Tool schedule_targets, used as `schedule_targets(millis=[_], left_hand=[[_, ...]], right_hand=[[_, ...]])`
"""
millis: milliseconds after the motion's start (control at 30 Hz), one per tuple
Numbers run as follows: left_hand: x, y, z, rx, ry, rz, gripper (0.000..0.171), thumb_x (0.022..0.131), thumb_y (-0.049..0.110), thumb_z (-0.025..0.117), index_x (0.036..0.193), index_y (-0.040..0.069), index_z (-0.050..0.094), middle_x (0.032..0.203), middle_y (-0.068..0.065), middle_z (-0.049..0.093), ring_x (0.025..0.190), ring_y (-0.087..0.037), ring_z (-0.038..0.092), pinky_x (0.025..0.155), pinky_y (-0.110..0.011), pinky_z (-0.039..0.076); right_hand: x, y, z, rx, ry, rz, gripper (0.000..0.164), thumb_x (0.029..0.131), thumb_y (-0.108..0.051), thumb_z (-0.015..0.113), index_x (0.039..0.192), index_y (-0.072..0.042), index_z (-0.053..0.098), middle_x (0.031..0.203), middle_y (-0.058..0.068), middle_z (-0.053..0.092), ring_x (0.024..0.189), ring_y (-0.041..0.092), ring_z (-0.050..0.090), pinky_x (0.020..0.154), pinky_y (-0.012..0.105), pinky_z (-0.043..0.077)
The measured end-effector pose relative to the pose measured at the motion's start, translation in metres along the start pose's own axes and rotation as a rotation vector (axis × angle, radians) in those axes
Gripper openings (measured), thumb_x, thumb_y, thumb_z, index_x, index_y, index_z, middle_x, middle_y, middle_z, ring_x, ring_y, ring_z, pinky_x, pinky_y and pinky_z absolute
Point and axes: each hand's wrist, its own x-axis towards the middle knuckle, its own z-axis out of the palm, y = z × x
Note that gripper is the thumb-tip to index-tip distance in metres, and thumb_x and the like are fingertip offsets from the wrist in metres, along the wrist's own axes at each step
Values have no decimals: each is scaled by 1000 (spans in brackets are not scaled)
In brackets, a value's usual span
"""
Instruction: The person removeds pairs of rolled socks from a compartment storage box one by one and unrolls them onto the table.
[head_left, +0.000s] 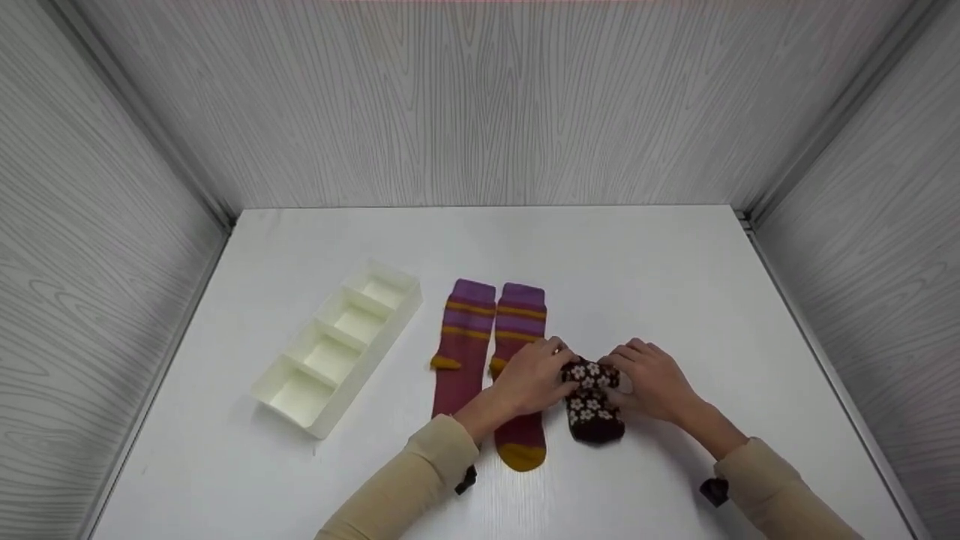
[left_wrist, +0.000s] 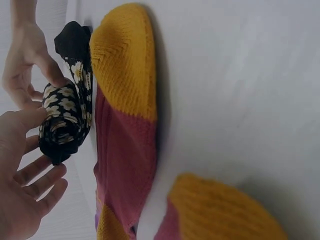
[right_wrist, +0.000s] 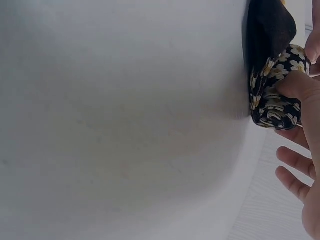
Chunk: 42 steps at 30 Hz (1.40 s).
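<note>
A black sock with white flowers (head_left: 592, 412) lies partly rolled up on the table, its plain dark toe end still flat toward the person. My left hand (head_left: 534, 376) grips the left end of the roll (left_wrist: 61, 107), thumb on the near side and fingers beyond it. At the other end my right hand (head_left: 651, 381) pinches the same roll; its thumb (right_wrist: 295, 85) presses on the flowered fabric in the right wrist view. Spiral layers show at the roll's ends. Beneath my left wrist and forearm lies a pair of maroon socks (head_left: 463, 382) with purple cuffs and mustard stripes, heels and toes.
A white tray (head_left: 349, 379) with several compartments in a row stands at an angle on the left of the white table (head_left: 637, 255). Wood-grain panels (head_left: 480, 105) enclose the table at the back and both sides.
</note>
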Motion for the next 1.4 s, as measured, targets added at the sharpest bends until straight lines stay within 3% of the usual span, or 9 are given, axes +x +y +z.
schedule_targets(millis=[367, 600, 800, 1000, 1233, 1400], left_hand=[[5, 1, 7, 173, 20, 50, 44, 97, 45, 74, 134, 21, 65, 125, -2, 66, 109, -20, 66, 97, -34, 57], [14, 4, 12, 298, 26, 54, 41, 97, 46, 73, 131, 23, 68, 120, 0, 69, 103, -20, 68, 88, -32, 57], [22, 5, 9, 292, -32, 18, 36, 100, 43, 70, 129, 22, 69, 117, -1, 71, 101, -22, 69, 85, -34, 58], [31, 5, 5, 285, -116, -35, 36, 103, 44, 65, 131, 22, 70, 121, -2, 72, 107, -22, 69, 90, -36, 59], [40, 4, 3, 297, -189, -61, 37, 104, 43, 61, 132, 21, 71, 121, -3, 72, 108, -22, 68, 93, -37, 60], [45, 2, 2, 268, -208, -68, 37, 105, 41, 58, 133, 21, 71, 123, -5, 71, 110, -22, 67, 93, -38, 60]], right_hand=[[5, 8, -2, 245, -134, 170, 31, 84, -24, 84, 114, -15, 79, 109, 0, 78, 97, 19, 64, 82, 42, 59], [6, 9, 0, 278, -159, 206, 35, 87, -26, 81, 120, -14, 78, 113, 2, 78, 102, 21, 66, 86, 45, 60], [0, 7, 3, 195, -44, 115, 40, 87, -28, 84, 123, -14, 77, 111, 2, 77, 100, 21, 67, 85, 43, 60], [-2, 6, 3, -3, 99, -42, 46, 80, -28, 90, 122, -16, 76, 112, 3, 75, 102, 22, 68, 83, 41, 60], [0, 3, 4, -140, 145, -176, 50, 75, -23, 94, 120, -15, 75, 113, 3, 72, 102, 23, 67, 77, 39, 58], [3, 4, 6, -207, 150, -213, 52, 73, -24, 96, 119, -15, 74, 111, 4, 71, 100, 24, 68, 75, 39, 59]])
